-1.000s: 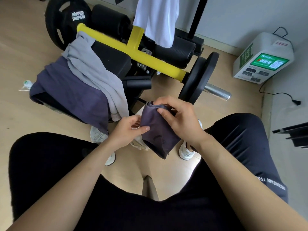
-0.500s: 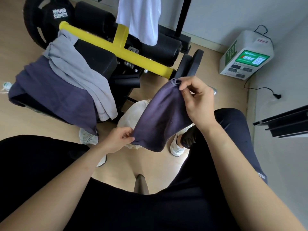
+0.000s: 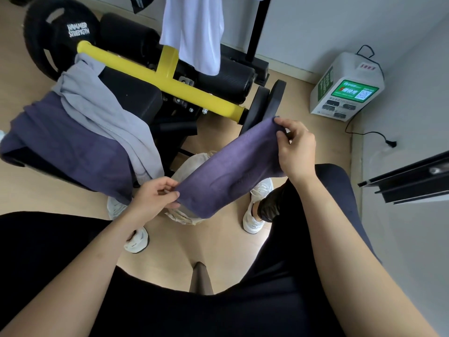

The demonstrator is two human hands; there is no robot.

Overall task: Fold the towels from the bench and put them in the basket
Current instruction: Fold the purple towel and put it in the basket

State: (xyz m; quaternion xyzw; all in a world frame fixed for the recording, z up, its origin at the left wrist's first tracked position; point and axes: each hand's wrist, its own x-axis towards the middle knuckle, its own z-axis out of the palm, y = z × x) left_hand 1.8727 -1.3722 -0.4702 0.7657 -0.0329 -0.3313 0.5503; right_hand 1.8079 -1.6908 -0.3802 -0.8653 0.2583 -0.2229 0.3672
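Observation:
A small purple towel [image 3: 226, 171] is stretched slantwise between both hands above my knees. My left hand [image 3: 155, 198] pinches its lower left corner. My right hand [image 3: 295, 147] pinches its upper right corner, higher and farther out. Under the towel a pale cloth basket [image 3: 192, 161] stands on the floor between my feet, mostly hidden. On the black bench [image 3: 136, 103] at the left lie a larger purple towel [image 3: 65, 147] and a grey towel [image 3: 104, 117] draped over it. A white towel [image 3: 194, 30] hangs from above at the back.
The bench has a yellow bar [image 3: 155, 79] with black weight plates [image 3: 269, 105] at its ends. A white box with a green screen [image 3: 347, 86] and a cable stands by the wall at the right. A black rail [image 3: 408, 181] juts in from the right.
The bunched purple towel has been pulled open. My right hand rose up and to the right with one corner while my left hand kept the other low.

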